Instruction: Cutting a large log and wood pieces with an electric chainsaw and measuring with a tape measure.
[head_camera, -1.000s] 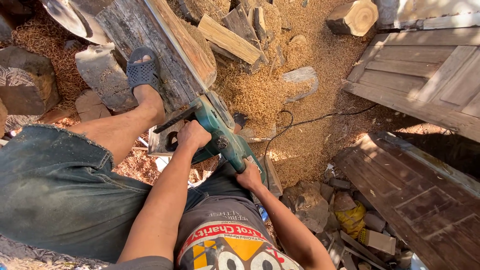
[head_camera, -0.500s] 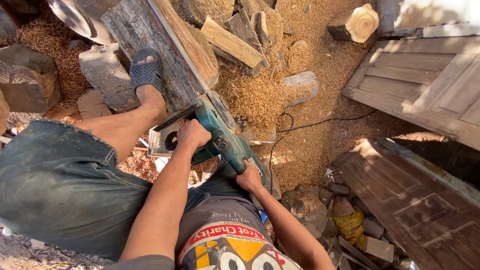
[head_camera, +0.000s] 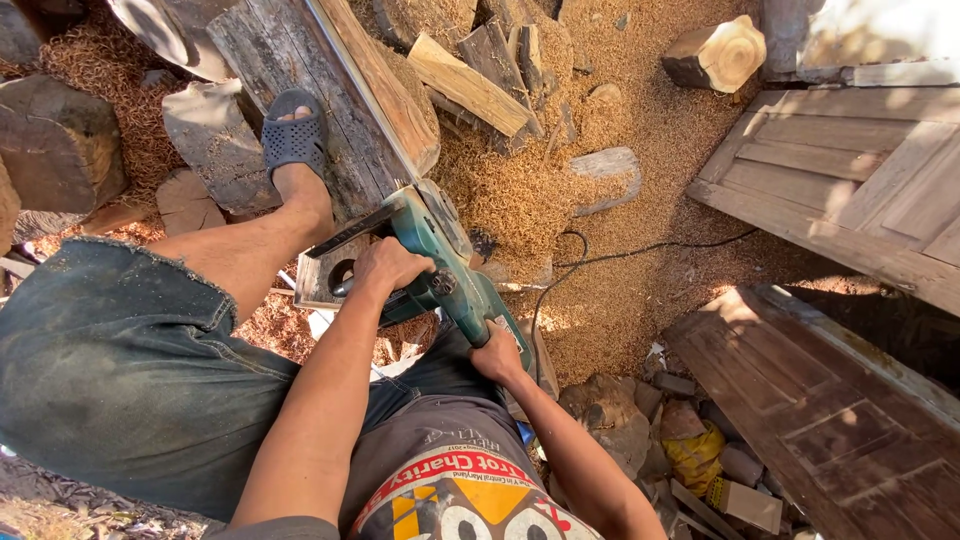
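We hold the green electric chainsaw (head_camera: 440, 265) with both hands closed: left hand (head_camera: 388, 268) on the front handle, right hand (head_camera: 497, 352) on the rear. Its bar lies in the log (head_camera: 300, 110). The sandalled foot (head_camera: 295, 145) sits just beside the cut; kickback or slip could injure it.

You are in an outdoor woodcutting yard: sawdust (head_camera: 620, 250) covers the ground, split logs (head_camera: 470, 85) lie about, and old wooden doors (head_camera: 850, 180) lean nearby.
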